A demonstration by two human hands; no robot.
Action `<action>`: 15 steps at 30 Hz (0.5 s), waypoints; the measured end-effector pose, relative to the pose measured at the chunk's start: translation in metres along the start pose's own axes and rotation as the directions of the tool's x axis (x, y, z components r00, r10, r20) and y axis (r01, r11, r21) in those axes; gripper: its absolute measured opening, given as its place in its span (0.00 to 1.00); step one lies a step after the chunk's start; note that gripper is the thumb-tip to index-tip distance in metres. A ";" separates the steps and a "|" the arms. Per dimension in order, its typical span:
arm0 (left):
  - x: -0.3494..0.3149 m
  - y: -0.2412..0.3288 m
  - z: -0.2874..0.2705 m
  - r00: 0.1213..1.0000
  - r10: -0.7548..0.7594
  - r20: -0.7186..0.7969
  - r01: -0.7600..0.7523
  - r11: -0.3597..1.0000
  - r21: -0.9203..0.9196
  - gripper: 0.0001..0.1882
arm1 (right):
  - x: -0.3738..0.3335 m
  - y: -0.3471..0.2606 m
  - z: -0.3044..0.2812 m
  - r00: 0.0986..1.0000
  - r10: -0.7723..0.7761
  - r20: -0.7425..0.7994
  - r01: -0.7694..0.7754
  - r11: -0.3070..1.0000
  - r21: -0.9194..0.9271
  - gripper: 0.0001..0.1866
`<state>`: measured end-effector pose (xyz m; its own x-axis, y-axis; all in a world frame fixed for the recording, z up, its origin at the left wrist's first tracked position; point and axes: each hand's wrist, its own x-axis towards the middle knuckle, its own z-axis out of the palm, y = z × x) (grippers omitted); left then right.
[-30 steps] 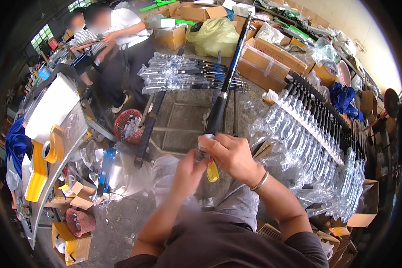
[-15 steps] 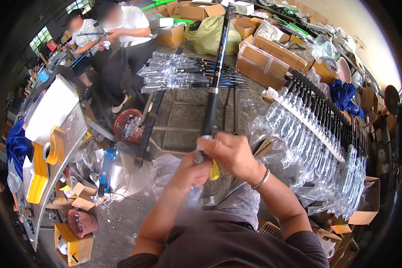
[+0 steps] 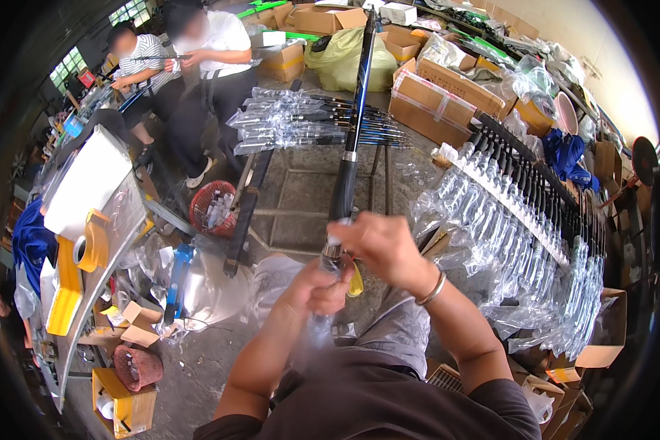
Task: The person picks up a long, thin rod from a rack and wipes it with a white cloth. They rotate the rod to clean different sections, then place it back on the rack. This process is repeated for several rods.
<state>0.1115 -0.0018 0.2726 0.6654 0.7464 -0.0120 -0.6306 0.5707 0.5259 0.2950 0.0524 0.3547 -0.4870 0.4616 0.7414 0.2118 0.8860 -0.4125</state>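
The left hand (image 3: 321, 290) is closed around the lower end of a long rod (image 3: 345, 183), while the right hand (image 3: 378, 242) sits just above it, fingers curled against the rod; blur hides how firmly they press. The rod stands between the hands and rises away from them, tilted slightly to the right at the top. Clear plastic (image 3: 320, 324) shows at the left hand and just below it. The covering looks only partial: above the right hand, the handle and shaft are bare as far as they show, so most of the visible length is uncovered. The handle is smooth, thick and black; a silver band (image 3: 350, 156) separates it from a glossy dark shaft with blue markings. A small whitish piece (image 3: 334, 240) shows at the right fingertips, and a yellow piece (image 3: 356, 284) hangs just below that hand, its kind unclear. To the right of the right hand, a row of rods (image 3: 484, 242) is already in clear bags. Ahead of the left hand, a bundle of rods (image 3: 290, 121) lies with its handle ends covered in plastic and its thinner ends exposed.
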 end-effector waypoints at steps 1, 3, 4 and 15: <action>0.000 -0.001 -0.001 0.999 -0.029 0.030 0.031 0.998 -0.055 0.13 | 0.012 0.005 -0.005 0.995 -0.008 -0.102 0.009 1.000 0.012 0.19; 0.003 0.000 0.001 0.982 -0.092 0.163 0.111 0.987 -0.114 0.14 | 0.036 0.011 -0.021 0.978 -0.004 -0.211 -0.002 1.000 -0.028 0.20; 0.007 0.003 0.004 0.957 -0.124 0.262 0.159 0.981 -0.114 0.14 | 0.043 0.011 -0.028 0.976 0.007 -0.218 -0.024 0.997 -0.077 0.20; 0.005 0.005 -0.006 0.984 -0.059 0.169 0.077 0.991 -0.107 0.14 | 0.006 -0.004 -0.001 0.849 0.466 -0.251 -0.398 0.875 0.276 0.12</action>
<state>0.1097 0.0070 0.2700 0.7591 0.6430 0.1012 -0.6163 0.6600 0.4297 0.2924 0.0515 0.3614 -0.1020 0.8153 0.5700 0.1449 0.5791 -0.8023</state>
